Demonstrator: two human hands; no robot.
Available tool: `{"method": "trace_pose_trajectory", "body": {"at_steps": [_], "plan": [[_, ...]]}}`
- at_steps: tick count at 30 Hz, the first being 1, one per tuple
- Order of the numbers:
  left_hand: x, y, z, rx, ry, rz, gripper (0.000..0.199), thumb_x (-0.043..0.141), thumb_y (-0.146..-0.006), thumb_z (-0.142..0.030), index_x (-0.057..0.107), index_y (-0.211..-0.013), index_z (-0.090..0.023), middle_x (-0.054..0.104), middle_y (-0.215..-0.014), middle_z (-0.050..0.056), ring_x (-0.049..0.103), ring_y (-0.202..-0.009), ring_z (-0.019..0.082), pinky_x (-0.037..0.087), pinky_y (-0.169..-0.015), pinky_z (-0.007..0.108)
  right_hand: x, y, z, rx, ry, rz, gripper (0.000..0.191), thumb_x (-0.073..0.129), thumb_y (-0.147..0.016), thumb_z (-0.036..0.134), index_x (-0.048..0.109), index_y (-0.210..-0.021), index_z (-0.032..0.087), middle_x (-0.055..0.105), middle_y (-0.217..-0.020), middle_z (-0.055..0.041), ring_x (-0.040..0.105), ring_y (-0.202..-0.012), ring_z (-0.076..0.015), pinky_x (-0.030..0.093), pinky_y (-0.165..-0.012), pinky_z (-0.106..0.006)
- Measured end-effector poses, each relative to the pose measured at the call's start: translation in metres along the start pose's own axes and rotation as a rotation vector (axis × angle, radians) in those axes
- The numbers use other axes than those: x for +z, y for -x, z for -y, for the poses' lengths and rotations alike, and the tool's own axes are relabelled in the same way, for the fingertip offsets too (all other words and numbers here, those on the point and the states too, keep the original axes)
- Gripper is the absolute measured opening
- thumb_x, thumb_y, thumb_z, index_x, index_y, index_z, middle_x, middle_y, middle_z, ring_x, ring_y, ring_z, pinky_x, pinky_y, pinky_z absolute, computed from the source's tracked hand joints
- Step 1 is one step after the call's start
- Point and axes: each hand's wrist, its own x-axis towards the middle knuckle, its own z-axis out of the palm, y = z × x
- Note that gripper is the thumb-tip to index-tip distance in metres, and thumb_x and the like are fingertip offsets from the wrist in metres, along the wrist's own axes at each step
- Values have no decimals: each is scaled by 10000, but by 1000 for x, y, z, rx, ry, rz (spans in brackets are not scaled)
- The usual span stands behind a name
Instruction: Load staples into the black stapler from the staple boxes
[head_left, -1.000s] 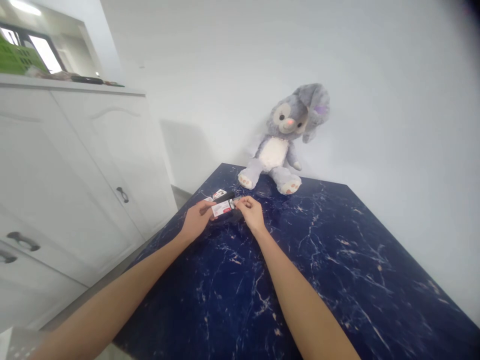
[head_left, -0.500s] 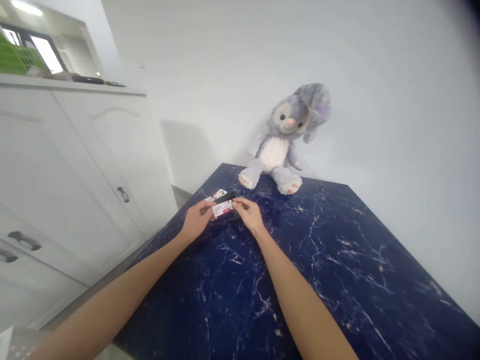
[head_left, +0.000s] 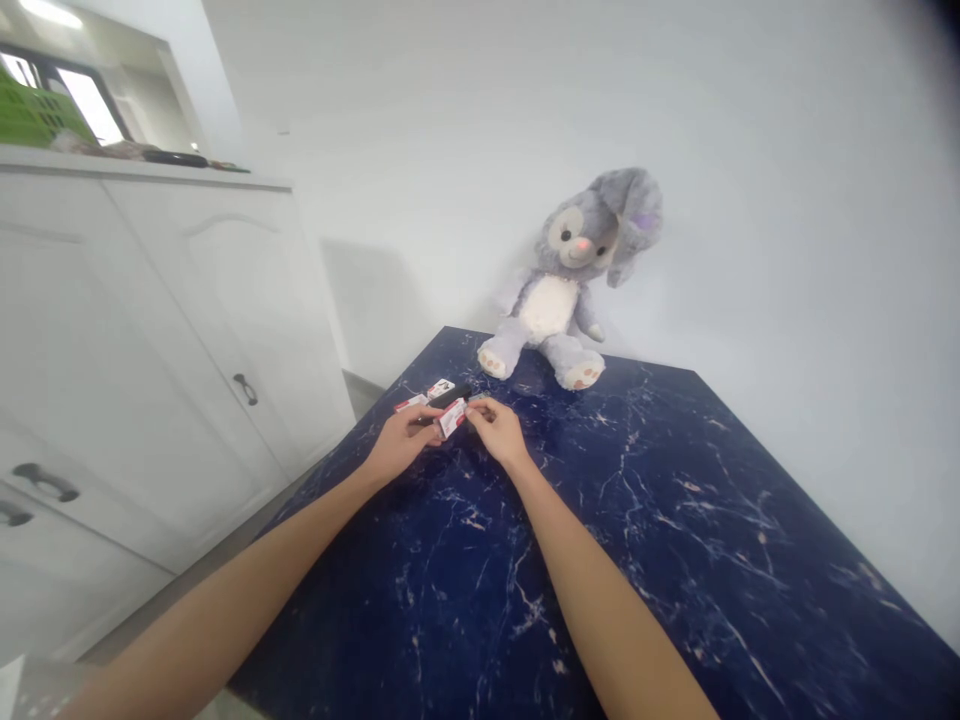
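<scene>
A small white-and-red box (head_left: 452, 419) is held a little above the dark blue marbled table (head_left: 615, 520), turned at an angle. My left hand (head_left: 403, 441) grips its left end between thumb and fingers. At its right end, my right hand (head_left: 498, 430) pinches the edge with thumb and fingertips. The print on the box is too small to read. Just behind it lies a long black object (head_left: 454, 394), partly covered by the box. Two more white-and-red boxes lie beyond my left hand, a far box (head_left: 441, 387) and a nearer box (head_left: 409, 403).
A grey plush rabbit (head_left: 551, 300) sits at the table's back edge against the white wall (head_left: 787, 250). White cabinets (head_left: 217, 300) with dark handles stand on the left. A green basket (head_left: 30, 115) rests on top of them.
The box has been tilted and turned between my hands, so a different side shows. My left fingers have shifted lower on it. A nearer box behind my left hand shows more fully.
</scene>
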Motion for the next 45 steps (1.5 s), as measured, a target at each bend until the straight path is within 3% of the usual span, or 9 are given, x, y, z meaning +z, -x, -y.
{"method": "trace_pose_trajectory", "body": {"at_steps": [10,17,23,26,29,33,38,41,45], "plan": [[-2,-1,1,37,-93,30,345,693,-836,-370,712,-1125,-182,754,-1060,71,738,-869,221,613,-845,380,-1,4,11,-34,3,26,208,582,-786,252,729,-929,225,723,-1020,-18,645,-728,-147,524,-765,-295],[-1,2,0,23,-142,57,341,691,-850,-377,698,-1149,-213,757,-1069,56,736,-914,222,591,-893,378,1,2,7,11,-113,49,352,611,-767,226,623,-1119,217,732,-1107,-50,675,-798,-150,543,-790,-303],[6,6,-4,139,-273,152,471,765,-787,-425,658,-1215,-261,680,-1256,56,721,-961,218,604,-878,379,1,2,6,-38,-160,147,303,537,-728,172,687,-988,210,738,-994,-28,685,-864,-175,537,-848,-317],[7,7,-6,205,-395,136,532,780,-771,-439,641,-1261,-286,647,-1325,52,670,-1112,245,565,-968,409,1,3,9,-25,-185,187,312,508,-699,165,699,-941,209,734,-940,-14,677,-824,-174,537,-824,-310],[6,9,-7,270,-507,115,539,793,-760,-426,641,-1263,-305,645,-1330,35,605,-1217,265,465,-1093,456,0,4,13,-7,-202,210,299,480,-681,166,711,-867,207,726,-870,-5,665,-777,-169,539,-774,-294],[5,10,-8,316,-529,121,554,793,-754,-367,617,-1274,-298,655,-1260,43,610,-1149,259,469,-1058,449,0,4,13,-3,-208,217,269,487,-681,178,698,-845,205,721,-811,-4,670,-763,-175,542,-736,-285],[-3,12,-10,361,-427,13,400,609,-869,-286,593,-1266,-245,616,-1088,53,601,-967,213,496,-931,403,1,1,2,65,-138,44,269,529,-777,270,669,-998,207,750,-903,-30,683,-731,-179,553,-702,-303],[-7,11,-9,343,-426,-172,305,487,-912,-262,633,-1178,-237,576,-1004,41,583,-896,196,489,-877,376,1,0,-1,83,-77,-8,222,527,-805,284,692,-934,210,750,-847,-25,678,-697,-181,547,-698,-309],[-12,4,-5,169,-591,-431,292,539,-889,-322,630,-1148,-224,579,-1051,62,584,-986,242,467,-931,412,-1,2,2,67,-1,-59,206,521,-819,282,705,-890,224,750,-856,-14,685,-734,-189,549,-747,-321]]}}
